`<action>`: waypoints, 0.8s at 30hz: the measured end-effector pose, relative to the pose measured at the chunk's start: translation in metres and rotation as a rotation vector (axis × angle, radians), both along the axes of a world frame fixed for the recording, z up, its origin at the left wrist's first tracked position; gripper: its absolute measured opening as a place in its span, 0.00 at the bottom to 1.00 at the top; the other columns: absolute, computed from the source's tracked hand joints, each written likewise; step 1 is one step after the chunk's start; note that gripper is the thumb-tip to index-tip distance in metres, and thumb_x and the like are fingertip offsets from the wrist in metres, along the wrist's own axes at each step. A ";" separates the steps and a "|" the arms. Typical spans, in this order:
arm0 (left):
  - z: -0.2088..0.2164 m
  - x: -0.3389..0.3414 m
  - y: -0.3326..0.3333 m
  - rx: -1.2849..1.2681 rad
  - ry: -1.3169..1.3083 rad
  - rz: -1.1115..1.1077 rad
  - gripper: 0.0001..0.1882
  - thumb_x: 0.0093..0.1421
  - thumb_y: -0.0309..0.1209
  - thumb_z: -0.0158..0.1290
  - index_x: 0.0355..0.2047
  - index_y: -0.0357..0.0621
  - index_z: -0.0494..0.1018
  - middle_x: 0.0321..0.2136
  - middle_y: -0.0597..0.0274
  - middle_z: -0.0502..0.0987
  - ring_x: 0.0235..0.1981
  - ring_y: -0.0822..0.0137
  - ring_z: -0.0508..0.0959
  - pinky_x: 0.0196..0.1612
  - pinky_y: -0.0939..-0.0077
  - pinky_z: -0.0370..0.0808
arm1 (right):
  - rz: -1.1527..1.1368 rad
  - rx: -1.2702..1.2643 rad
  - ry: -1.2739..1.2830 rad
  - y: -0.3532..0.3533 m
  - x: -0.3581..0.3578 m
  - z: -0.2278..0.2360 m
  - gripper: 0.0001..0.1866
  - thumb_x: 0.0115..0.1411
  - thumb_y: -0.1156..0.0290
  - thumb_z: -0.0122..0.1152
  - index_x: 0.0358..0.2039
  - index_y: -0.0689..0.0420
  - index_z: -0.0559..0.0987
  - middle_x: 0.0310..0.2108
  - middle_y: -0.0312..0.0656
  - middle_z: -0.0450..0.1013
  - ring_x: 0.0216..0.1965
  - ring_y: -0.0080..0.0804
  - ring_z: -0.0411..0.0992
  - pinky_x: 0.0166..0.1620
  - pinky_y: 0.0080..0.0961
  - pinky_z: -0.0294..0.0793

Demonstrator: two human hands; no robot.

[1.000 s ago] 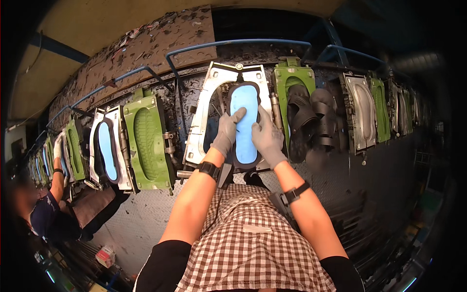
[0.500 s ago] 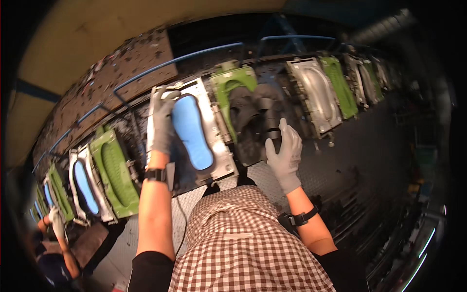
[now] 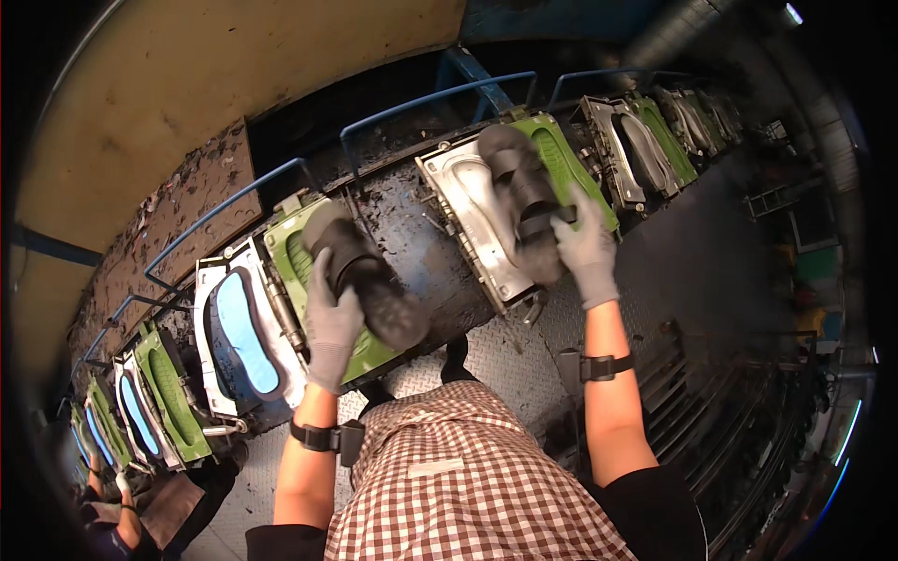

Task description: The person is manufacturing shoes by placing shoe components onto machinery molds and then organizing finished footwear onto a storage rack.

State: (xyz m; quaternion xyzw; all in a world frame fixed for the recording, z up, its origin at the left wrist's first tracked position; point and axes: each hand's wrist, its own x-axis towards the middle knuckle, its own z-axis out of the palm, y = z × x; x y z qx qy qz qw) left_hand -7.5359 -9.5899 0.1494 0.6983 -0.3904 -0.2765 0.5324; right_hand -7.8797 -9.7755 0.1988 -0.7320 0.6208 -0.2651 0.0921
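I hold two dark sandals: the left sandal (image 3: 365, 276) at frame centre-left, over a green mould (image 3: 309, 271), my left hand (image 3: 332, 327) fingers wrapped around it; the right sandal (image 3: 524, 201) upper centre, over a grey mould (image 3: 472, 220), gripped by my right hand (image 3: 585, 248). A blue sole (image 3: 245, 332) lies lower left.

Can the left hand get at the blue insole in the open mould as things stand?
Probably not freely: the left hand is gripping a dark sandal. The blue insole lies uncovered in the mould beside it, nothing across the way.

L sandal (image 3: 365, 276) over L mould (image 3: 313, 280); R sandal (image 3: 524, 201) over R mould (image 3: 477, 220).
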 end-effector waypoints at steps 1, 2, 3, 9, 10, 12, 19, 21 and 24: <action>0.030 -0.037 -0.023 0.006 0.083 -0.005 0.35 0.58 0.16 0.48 0.68 0.37 0.60 0.65 0.40 0.66 0.66 0.51 0.69 0.69 0.64 0.64 | -0.006 -0.138 0.205 -0.018 -0.027 -0.001 0.32 0.58 0.61 0.67 0.64 0.51 0.72 0.57 0.51 0.74 0.53 0.49 0.76 0.58 0.38 0.74; 0.016 -0.058 -0.039 -0.060 -0.034 -0.021 0.35 0.60 0.19 0.50 0.69 0.36 0.58 0.65 0.39 0.66 0.68 0.49 0.66 0.70 0.64 0.63 | 0.010 -0.132 0.126 -0.026 -0.035 0.001 0.37 0.58 0.61 0.67 0.67 0.54 0.67 0.57 0.48 0.73 0.55 0.43 0.74 0.59 0.33 0.73; 0.023 -0.090 -0.059 -0.028 -0.181 -0.044 0.35 0.61 0.22 0.50 0.69 0.35 0.57 0.65 0.38 0.65 0.68 0.46 0.65 0.71 0.63 0.61 | 0.015 -0.125 0.120 -0.032 -0.049 -0.008 0.37 0.58 0.61 0.67 0.67 0.54 0.67 0.57 0.48 0.73 0.55 0.43 0.74 0.59 0.33 0.73; -0.045 -0.268 -0.112 0.163 -0.255 -0.281 0.43 0.59 0.37 0.60 0.69 0.32 0.53 0.51 0.38 0.74 0.48 0.44 0.78 0.56 0.53 0.73 | 0.177 1.060 -1.165 -0.015 -0.088 -0.083 0.23 0.70 0.74 0.55 0.63 0.66 0.69 0.50 0.37 0.74 0.46 0.21 0.74 0.48 0.20 0.76; -0.062 -0.279 -0.102 0.069 -0.379 -0.316 0.32 0.61 0.38 0.58 0.61 0.36 0.62 0.47 0.41 0.76 0.43 0.40 0.78 0.53 0.53 0.74 | 0.046 0.956 -1.122 -0.015 -0.101 -0.095 0.23 0.69 0.75 0.56 0.62 0.67 0.69 0.50 0.38 0.75 0.46 0.21 0.75 0.48 0.20 0.77; -0.066 -0.280 -0.093 0.300 -0.429 -0.608 0.26 0.62 0.37 0.57 0.56 0.38 0.65 0.45 0.42 0.76 0.44 0.41 0.78 0.52 0.53 0.74 | -0.096 0.811 -1.089 -0.018 -0.126 -0.106 0.24 0.68 0.76 0.58 0.62 0.68 0.69 0.51 0.40 0.76 0.47 0.23 0.75 0.49 0.21 0.77; -0.037 -0.194 -0.063 0.710 -0.722 -0.995 0.15 0.62 0.30 0.50 0.50 0.53 0.75 0.41 0.56 0.82 0.47 0.54 0.82 0.49 0.52 0.70 | 0.155 1.188 -1.207 -0.037 -0.164 -0.082 0.24 0.63 0.77 0.62 0.59 0.66 0.72 0.48 0.41 0.78 0.44 0.30 0.78 0.49 0.27 0.79; -0.042 -0.160 -0.045 0.751 -0.804 -0.895 0.10 0.61 0.31 0.52 0.41 0.53 0.81 0.36 0.62 0.85 0.39 0.58 0.84 0.43 0.59 0.74 | 0.132 1.020 -0.839 -0.042 -0.173 -0.089 0.22 0.59 0.80 0.61 0.56 0.67 0.75 0.46 0.40 0.79 0.44 0.27 0.77 0.51 0.27 0.76; -0.014 -0.131 -0.053 1.050 -0.814 -0.835 0.13 0.62 0.37 0.55 0.45 0.55 0.83 0.38 0.57 0.85 0.43 0.58 0.85 0.45 0.60 0.77 | 0.182 0.801 -0.755 -0.046 -0.156 -0.049 0.22 0.59 0.78 0.60 0.55 0.68 0.76 0.45 0.40 0.78 0.45 0.25 0.75 0.52 0.26 0.74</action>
